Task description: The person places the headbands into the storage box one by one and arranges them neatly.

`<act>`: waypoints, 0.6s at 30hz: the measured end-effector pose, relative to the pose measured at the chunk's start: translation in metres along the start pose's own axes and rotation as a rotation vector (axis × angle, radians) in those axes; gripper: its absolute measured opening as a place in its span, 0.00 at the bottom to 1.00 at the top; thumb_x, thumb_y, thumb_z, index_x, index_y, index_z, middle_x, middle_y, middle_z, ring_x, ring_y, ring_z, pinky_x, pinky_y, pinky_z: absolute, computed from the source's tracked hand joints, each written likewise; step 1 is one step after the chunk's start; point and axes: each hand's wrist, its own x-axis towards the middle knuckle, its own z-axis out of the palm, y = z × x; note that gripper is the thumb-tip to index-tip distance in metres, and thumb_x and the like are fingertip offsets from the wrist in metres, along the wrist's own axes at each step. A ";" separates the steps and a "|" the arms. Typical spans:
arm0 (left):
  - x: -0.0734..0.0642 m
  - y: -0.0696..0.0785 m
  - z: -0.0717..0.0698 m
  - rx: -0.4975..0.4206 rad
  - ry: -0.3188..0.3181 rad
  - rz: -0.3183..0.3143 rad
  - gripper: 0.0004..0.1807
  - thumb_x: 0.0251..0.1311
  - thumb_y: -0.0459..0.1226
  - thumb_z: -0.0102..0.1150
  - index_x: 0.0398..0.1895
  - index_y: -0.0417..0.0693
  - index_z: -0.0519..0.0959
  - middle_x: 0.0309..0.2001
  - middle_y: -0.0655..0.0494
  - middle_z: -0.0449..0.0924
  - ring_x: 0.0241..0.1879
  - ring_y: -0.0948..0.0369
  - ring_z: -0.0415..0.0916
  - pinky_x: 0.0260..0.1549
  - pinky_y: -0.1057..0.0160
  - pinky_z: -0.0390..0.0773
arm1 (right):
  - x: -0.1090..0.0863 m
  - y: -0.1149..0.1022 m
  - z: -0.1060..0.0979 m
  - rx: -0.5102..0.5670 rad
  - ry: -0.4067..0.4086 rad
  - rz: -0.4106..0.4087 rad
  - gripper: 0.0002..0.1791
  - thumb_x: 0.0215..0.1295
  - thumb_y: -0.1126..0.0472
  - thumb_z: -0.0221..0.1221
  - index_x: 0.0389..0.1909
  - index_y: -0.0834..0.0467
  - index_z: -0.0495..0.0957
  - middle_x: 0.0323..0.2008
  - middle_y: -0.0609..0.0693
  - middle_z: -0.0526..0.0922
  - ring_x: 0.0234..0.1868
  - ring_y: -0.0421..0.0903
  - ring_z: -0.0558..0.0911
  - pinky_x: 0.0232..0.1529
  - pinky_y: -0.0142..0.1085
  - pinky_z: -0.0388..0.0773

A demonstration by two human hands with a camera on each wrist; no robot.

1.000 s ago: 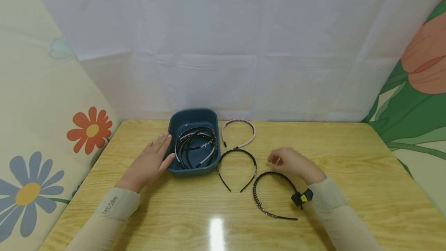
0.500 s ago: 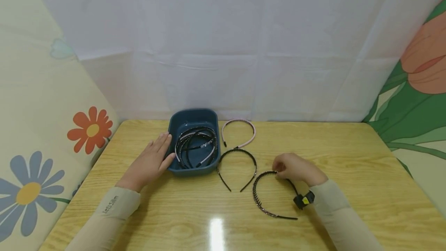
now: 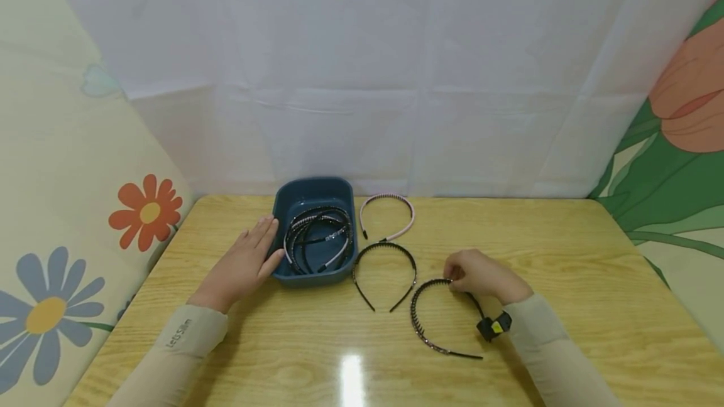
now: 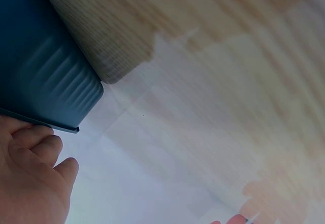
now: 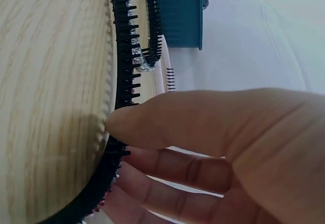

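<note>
In the head view my right hand (image 3: pixel 486 276) pinches the upper arc of a black toothed headband (image 3: pixel 415 318) with sparkly stones. The right wrist view has the thumb on the inner, toothed side of this black headband (image 5: pixel 126 56), with fingers behind its outer side. My left hand (image 3: pixel 237 265) rests with straight fingers against the left rim of a dark blue basket (image 3: pixel 317 281). The left wrist view shows the fingertips at the rim, beside the ribbed wall of the basket (image 4: pixel 45 71). Several black and pale headbands (image 3: pixel 296 223) lie tangled inside it.
Right of the basket, a second black headband (image 3: pixel 413 262) lies on the wooden table (image 3: pixel 283 357). Behind it is a pale pink headband (image 3: pixel 411 213), its end close to the black one. A white cloth (image 3: pixel 339 80) hangs along the table's back edge.
My right hand has come down and slightly right onto the nearest black headband and now pinches it. The left hand and basket have stayed in place.
</note>
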 end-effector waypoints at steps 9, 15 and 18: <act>-0.001 0.000 0.000 -0.005 0.002 0.003 0.40 0.79 0.52 0.41 0.79 0.31 0.48 0.80 0.34 0.43 0.79 0.40 0.40 0.75 0.37 0.45 | -0.003 0.001 -0.006 0.039 -0.013 0.002 0.06 0.59 0.71 0.66 0.33 0.57 0.82 0.31 0.44 0.80 0.34 0.40 0.76 0.37 0.36 0.78; -0.001 0.000 0.000 -0.004 0.006 0.005 0.40 0.79 0.53 0.41 0.79 0.32 0.48 0.80 0.34 0.44 0.79 0.40 0.41 0.75 0.37 0.45 | -0.005 0.002 -0.009 0.051 -0.019 0.020 0.05 0.61 0.69 0.67 0.36 0.58 0.85 0.34 0.46 0.83 0.36 0.41 0.80 0.39 0.39 0.81; -0.001 0.001 0.000 -0.005 0.007 0.006 0.40 0.79 0.52 0.41 0.79 0.31 0.48 0.80 0.34 0.44 0.79 0.40 0.41 0.75 0.37 0.45 | -0.005 0.004 -0.010 0.056 -0.018 0.007 0.05 0.61 0.68 0.68 0.37 0.59 0.86 0.36 0.46 0.85 0.38 0.42 0.82 0.41 0.40 0.82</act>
